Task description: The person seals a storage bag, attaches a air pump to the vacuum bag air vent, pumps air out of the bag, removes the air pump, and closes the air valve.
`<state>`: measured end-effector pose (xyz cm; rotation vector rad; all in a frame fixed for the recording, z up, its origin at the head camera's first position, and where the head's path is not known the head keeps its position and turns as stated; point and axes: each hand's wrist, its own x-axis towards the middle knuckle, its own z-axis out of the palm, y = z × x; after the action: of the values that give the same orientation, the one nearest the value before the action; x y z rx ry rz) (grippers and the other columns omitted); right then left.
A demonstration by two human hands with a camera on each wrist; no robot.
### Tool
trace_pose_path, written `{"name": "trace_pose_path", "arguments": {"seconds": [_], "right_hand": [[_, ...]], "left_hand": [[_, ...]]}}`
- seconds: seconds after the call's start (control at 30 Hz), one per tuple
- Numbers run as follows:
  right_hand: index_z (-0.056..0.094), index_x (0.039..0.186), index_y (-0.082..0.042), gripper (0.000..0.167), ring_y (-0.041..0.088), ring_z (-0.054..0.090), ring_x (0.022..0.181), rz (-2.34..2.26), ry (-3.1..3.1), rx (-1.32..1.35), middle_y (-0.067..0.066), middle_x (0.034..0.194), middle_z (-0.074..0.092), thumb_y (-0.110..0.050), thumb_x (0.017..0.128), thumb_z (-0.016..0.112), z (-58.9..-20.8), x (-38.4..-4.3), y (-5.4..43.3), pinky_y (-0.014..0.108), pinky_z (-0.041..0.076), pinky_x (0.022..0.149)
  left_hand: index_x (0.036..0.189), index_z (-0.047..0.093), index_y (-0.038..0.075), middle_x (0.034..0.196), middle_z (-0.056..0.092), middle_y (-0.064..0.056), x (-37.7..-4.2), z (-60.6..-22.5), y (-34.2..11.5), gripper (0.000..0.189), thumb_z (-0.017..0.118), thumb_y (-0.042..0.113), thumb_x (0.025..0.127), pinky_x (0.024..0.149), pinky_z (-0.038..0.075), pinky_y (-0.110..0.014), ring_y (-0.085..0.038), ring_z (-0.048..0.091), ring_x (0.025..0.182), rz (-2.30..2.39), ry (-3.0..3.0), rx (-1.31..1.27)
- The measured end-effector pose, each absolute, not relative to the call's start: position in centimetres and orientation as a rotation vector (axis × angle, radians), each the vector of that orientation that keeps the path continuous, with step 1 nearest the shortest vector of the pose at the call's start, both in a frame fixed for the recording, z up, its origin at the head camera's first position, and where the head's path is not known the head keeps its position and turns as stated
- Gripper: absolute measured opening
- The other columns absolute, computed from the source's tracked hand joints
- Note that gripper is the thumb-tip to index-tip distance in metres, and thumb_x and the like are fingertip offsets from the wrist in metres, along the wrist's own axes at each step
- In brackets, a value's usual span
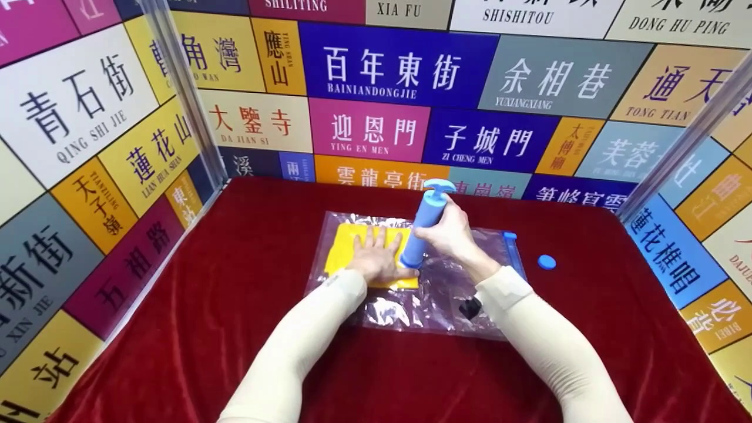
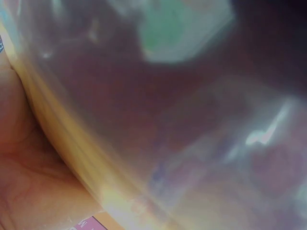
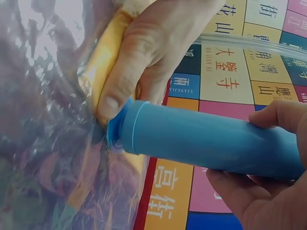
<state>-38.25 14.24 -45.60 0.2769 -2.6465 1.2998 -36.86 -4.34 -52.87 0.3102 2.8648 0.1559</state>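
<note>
A clear plastic vacuum bag (image 1: 405, 317) lies flat on the table with a folded yellow cloth (image 1: 343, 244) inside its left half. My left hand (image 1: 373, 261) rests on the bag over the cloth, fingers spread, its thumb beside the base of a blue hand pump (image 1: 427, 214). Round the pump's barrel curl the fingers of my right hand (image 1: 452, 232). The pump stands tilted, its lower end on the bag and its T-shaped handle (image 1: 440, 187) close to the barrel top. In the right wrist view, the left thumb (image 3: 112, 98) lies right at the pump's base.
To the right of the bag lies a round blue cap (image 1: 547, 261). A blue zip strip (image 1: 512, 252) runs along the bag's right edge. Dark red velvet (image 1: 194, 329) covers the table, and panels with colourful street-name signs (image 1: 393, 64) enclose its back and sides.
</note>
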Motion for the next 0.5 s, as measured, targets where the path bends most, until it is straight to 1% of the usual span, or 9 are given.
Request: {"name": "trace_pose_path", "arguments": {"seconds": [0.13, 0.2, 0.27, 0.33, 0.4, 0.5], "right_hand": [[0.063, 0.139, -0.007, 0.068, 0.036, 0.078, 0.115, 1.397, -2.640, 0.329, 0.017, 0.121, 0.082, -0.007, 0.075, 0.085, -45.58, -38.31, 14.03, 0.048, 0.062, 0.110], [0.062, 0.138, -0.006, 0.067, 0.036, 0.079, 0.116, 1.462, -2.629, 0.353, 0.018, 0.122, 0.083, -0.004, 0.075, 0.084, -45.56, -38.38, 13.95, 0.047, 0.061, 0.112], [0.062, 0.139, -0.005, 0.065, 0.037, 0.079, 0.119, 1.509, -2.619, 0.373, 0.020, 0.125, 0.083, -0.004, 0.078, 0.083, -45.53, -38.48, 13.89, 0.048, 0.061, 0.114], [0.063, 0.140, -0.005, 0.064, 0.038, 0.078, 0.123, 1.520, -2.614, 0.376, 0.020, 0.129, 0.081, -0.009, 0.080, 0.086, -45.46, -38.47, 13.89, 0.050, 0.060, 0.117], [0.062, 0.141, -0.008, 0.066, 0.039, 0.076, 0.126, 1.487, -2.631, 0.347, 0.020, 0.132, 0.080, -0.019, 0.083, 0.091, -45.50, -38.39, 14.02, 0.053, 0.059, 0.118], [0.061, 0.144, -0.012, 0.076, 0.038, 0.074, 0.127, 1.389, -2.670, 0.269, 0.017, 0.134, 0.077, -0.037, 0.082, 0.097, -45.82, -38.20, 14.34, 0.054, 0.059, 0.117]], "left_hand": [[0.182, 0.002, 0.034, 0.192, -0.003, -0.014, -36.74, -52.84, -4.23, 0.114, 0.046, 0.095, 0.096, 0.144, 0.005, -0.071, -0.045, -0.004, 0.178, 0.147, 2.853, 0.306], [0.182, 0.002, 0.033, 0.192, -0.004, -0.014, -36.78, -52.81, -4.23, 0.115, 0.046, 0.095, 0.096, 0.144, 0.005, -0.071, -0.045, -0.004, 0.178, 0.142, 2.849, 0.305], [0.182, 0.001, 0.034, 0.192, -0.004, -0.014, -36.97, -52.81, -4.25, 0.115, 0.046, 0.096, 0.096, 0.144, 0.005, -0.071, -0.045, -0.005, 0.178, 0.140, 2.848, 0.301], [0.182, 0.001, 0.034, 0.192, -0.005, -0.014, -37.15, -52.83, -4.28, 0.115, 0.047, 0.095, 0.096, 0.144, 0.004, -0.071, -0.045, -0.005, 0.178, 0.140, 2.852, 0.299], [0.182, 0.000, 0.034, 0.192, -0.006, -0.013, -37.29, -52.95, -4.28, 0.116, 0.047, 0.095, 0.096, 0.144, 0.004, -0.072, -0.046, -0.006, 0.178, 0.140, 2.850, 0.299], [0.182, -0.001, 0.034, 0.191, -0.007, -0.014, -37.27, -53.31, -4.27, 0.116, 0.047, 0.095, 0.096, 0.144, 0.003, -0.071, -0.046, -0.007, 0.178, 0.146, 2.835, 0.300]]}}
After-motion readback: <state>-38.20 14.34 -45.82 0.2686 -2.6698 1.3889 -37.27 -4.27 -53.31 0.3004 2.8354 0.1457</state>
